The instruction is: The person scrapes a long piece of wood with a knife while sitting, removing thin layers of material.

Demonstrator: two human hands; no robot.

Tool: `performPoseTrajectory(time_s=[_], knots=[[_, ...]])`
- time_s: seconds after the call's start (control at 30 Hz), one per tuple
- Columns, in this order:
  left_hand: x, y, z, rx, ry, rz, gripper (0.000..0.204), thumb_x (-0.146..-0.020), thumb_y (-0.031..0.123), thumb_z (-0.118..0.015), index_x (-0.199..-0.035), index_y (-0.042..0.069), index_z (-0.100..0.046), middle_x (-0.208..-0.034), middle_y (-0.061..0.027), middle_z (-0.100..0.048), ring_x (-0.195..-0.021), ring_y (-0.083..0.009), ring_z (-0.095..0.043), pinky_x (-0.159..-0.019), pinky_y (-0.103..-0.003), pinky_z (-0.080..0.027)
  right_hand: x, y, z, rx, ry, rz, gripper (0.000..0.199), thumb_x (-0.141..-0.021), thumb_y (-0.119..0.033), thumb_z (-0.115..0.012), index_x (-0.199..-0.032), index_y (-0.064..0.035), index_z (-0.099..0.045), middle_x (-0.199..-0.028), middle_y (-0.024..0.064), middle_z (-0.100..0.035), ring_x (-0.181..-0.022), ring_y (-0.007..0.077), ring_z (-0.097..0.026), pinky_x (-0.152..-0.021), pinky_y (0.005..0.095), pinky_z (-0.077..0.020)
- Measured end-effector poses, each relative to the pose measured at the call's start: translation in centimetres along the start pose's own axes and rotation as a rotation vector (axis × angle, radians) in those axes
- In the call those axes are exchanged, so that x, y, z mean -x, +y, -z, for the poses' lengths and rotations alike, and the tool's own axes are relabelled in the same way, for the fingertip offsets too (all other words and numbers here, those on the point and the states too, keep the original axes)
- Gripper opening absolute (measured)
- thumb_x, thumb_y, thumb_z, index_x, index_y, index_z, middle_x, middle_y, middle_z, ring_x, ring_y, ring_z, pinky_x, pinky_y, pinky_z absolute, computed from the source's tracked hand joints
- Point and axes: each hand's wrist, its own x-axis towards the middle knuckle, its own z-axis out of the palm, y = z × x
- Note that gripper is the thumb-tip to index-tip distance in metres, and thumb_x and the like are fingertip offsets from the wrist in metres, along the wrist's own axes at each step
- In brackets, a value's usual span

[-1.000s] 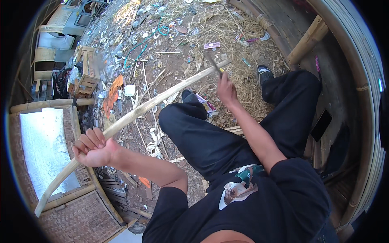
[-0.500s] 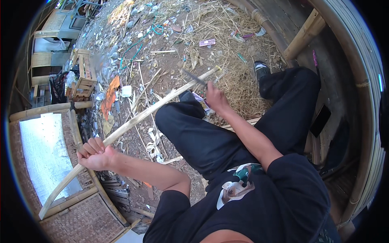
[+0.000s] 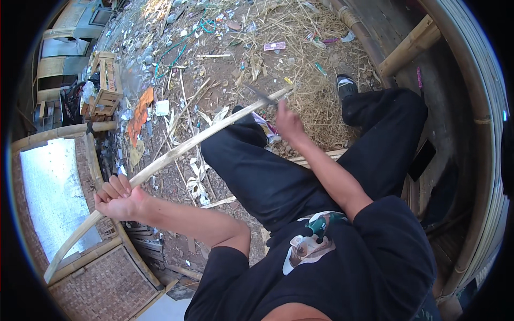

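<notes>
A long pale wooden pole (image 3: 182, 148) runs slantwise from the lower left up past my left knee. Toward its lower end my left hand (image 3: 119, 199) is closed around it, fingers wrapped over the top. Close to the far tip, my right hand (image 3: 289, 124) grips a knife (image 3: 259, 94) with a dark blade. The blade lies across the pole near that tip, pointing up and left. My palm hides the knife's handle.
Dry straw and plastic litter cover the dirt ground, with an orange scrap (image 3: 140, 119) at the left. A wooden crate (image 3: 107, 85) stands farther back. Woven bamboo panelling (image 3: 107, 286) lies at lower left. A dark phone-like slab (image 3: 422, 160) rests on the planks right of my leg.
My left hand and the pole's near end have shifted slightly left and up. My right hand and the knife have moved a little to the right along the pole.
</notes>
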Motion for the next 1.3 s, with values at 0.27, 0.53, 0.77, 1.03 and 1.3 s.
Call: performPoseTrajectory(time_s=[0.27, 0.53, 0.77, 1.03, 1.3], knots=[[1.7, -1.7, -1.7, -0.041, 0.092, 0.042, 0.038, -0.09, 0.023, -0.033, -0.056, 0.018, -0.017, -0.044, 0.0023, -0.015, -0.035, -0.0091, -0.011, -0.032, -0.023, -0.011, 0.6, 6.3, -1.7, -0.01, 0.038, -0.509, 0.031, -0.09, -0.018, -0.045, -0.11, 0.0026, -0.035, -0.082, 0.0296, -0.06, -0.078, 0.0483, -0.057, -0.07, 0.0546, -0.0444], [-0.1, -0.2, -4.4, -0.033, -0.009, -0.031, 0.036, -0.087, 0.019, -0.031, -0.055, 0.018, -0.017, -0.044, 0.002, -0.015, -0.035, -0.0089, -0.012, -0.033, -0.023, -0.012, 0.0, -1.7, 1.3, -0.171, -0.072, -0.129, 0.026, -0.093, -0.024, -0.042, -0.099, -0.0002, -0.035, -0.068, 0.0305, -0.056, -0.068, 0.0489, -0.056, -0.059, 0.0571, -0.0419], [0.7, 1.4, -5.4, -0.118, -0.105, -0.056, 0.034, -0.087, 0.018, -0.028, -0.055, 0.017, -0.018, -0.045, 0.0018, -0.015, -0.036, -0.0096, -0.012, -0.034, -0.023, -0.013, 0.0, 4.7, 0.3, -0.013, -0.057, -0.382, 0.029, -0.095, -0.026, -0.038, -0.106, 0.0005, -0.035, -0.068, 0.0304, -0.057, -0.066, 0.0488, -0.056, -0.058, 0.0551, -0.0439], [1.9, -1.4, -7.1, -0.181, -0.045, 0.007, 0.032, -0.088, 0.019, -0.028, -0.057, 0.016, -0.019, -0.045, 0.0012, -0.016, -0.037, -0.0097, -0.011, -0.035, -0.024, -0.014, 0.8, 7.9, -4.0, -0.2, -0.109, -0.57, 0.035, -0.095, -0.033, -0.037, -0.108, -0.0004, -0.037, -0.081, 0.0305, -0.059, -0.079, 0.0493, -0.056, -0.07, 0.055, -0.043], [0.0, 0.0, -5.2, -0.201, -0.071, -0.064, 0.034, -0.088, 0.018, -0.026, -0.056, 0.017, -0.018, -0.046, 0.001, -0.015, -0.038, -0.0097, -0.011, -0.036, -0.024, -0.014, 0.6, -3.5, -0.1, -0.014, 0.021, 0.0, 0.021, -0.093, -0.02, -0.045, -0.094, -0.0005, -0.037, -0.06, 0.0256, -0.057, -0.052, 0.0421, -0.057, -0.047, 0.0484, -0.0457]])
